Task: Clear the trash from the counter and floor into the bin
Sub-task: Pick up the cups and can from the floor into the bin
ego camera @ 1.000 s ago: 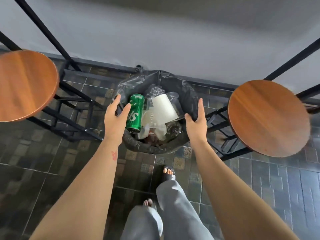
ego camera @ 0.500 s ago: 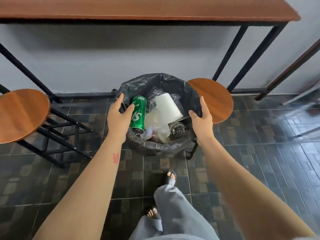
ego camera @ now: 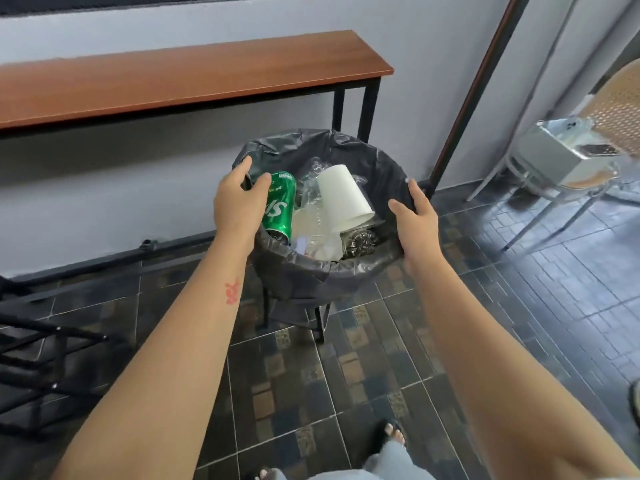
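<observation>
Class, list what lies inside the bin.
Inside the bin: a green can, a white paper cup and clear plastic cups. Whatever lies deeper is covered.

Pale grey wall behind. Long brown wooden counter on black metal legs along it. Dark patterned tile floor, glossy, daylight reflecting at right. Black stool frame at lower left. Metal-legged chair with woven back at right, blurred. Dark brown pole leaning against the wall.

above bin: open | left: counter overhangs | right: chair near
</observation>
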